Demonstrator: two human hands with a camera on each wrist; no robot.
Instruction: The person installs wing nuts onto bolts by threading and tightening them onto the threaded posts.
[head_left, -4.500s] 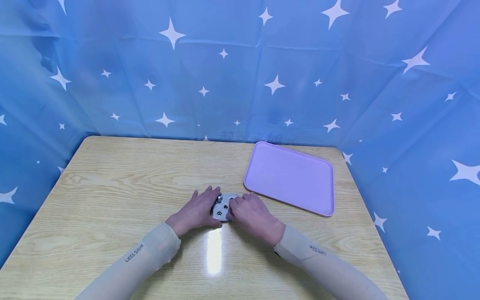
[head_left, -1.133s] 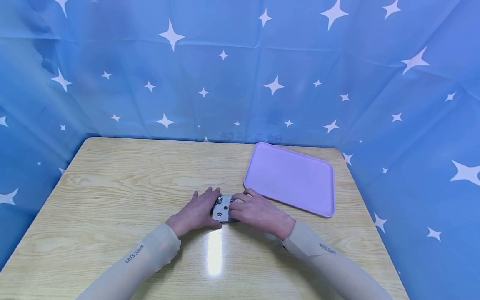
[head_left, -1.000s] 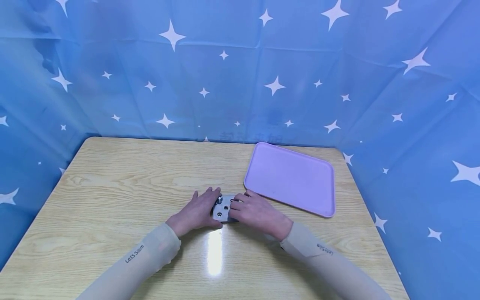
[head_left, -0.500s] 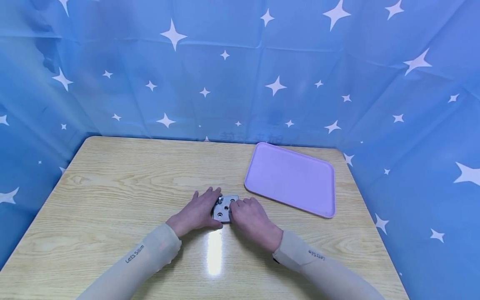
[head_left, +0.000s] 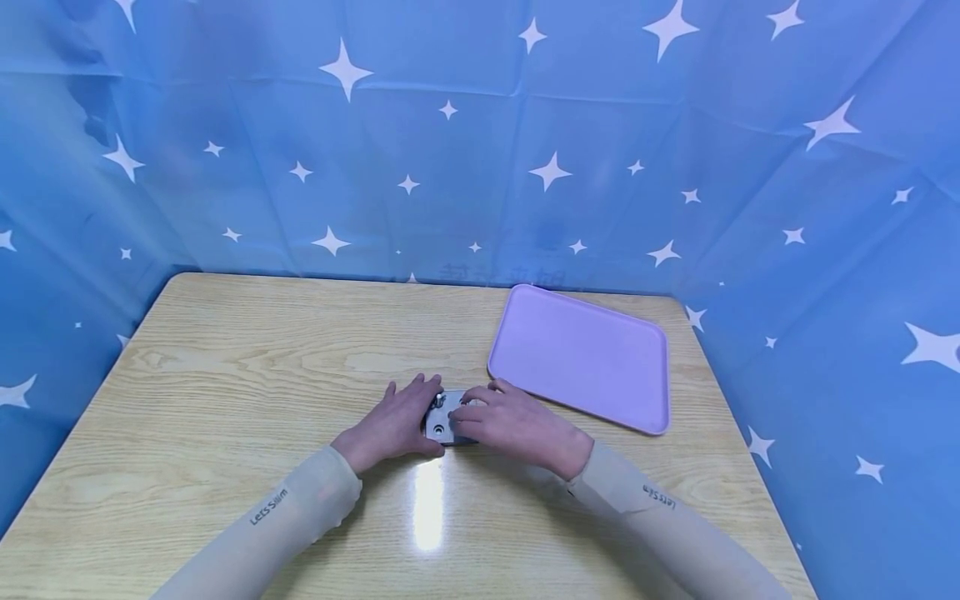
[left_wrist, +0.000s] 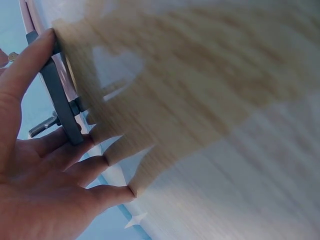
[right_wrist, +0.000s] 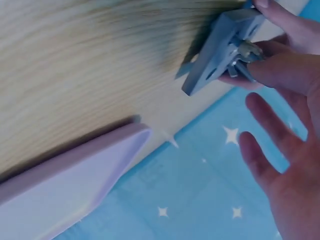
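Observation:
A grey metal plate (head_left: pixel 444 417) with round holes lies on the table. My left hand (head_left: pixel 390 423) holds it at its left end, thumb on the near edge and fingers at the far edge. In the left wrist view the plate (left_wrist: pixel 60 92) appears edge-on, a threaded bolt (left_wrist: pixel 39 129) with a wing nut sticking out of it. My right hand (head_left: pixel 517 425) reaches over the plate's right part. In the right wrist view its thumb and finger pinch a small silver wing nut (right_wrist: pixel 248 48) on the plate; the other fingers are spread.
A purple tray (head_left: pixel 581 358) lies at the back right of the wooden table (head_left: pixel 300 333), just beyond my right hand. A blue curtain (head_left: pixel 465 142) with white stars hangs behind the table and along its sides.
My right hand repeatedly alternates between curled fingers and reaching fingers over the plate; half a second ago it was curled, now it reaches farther left. Left hand and plate stay put.

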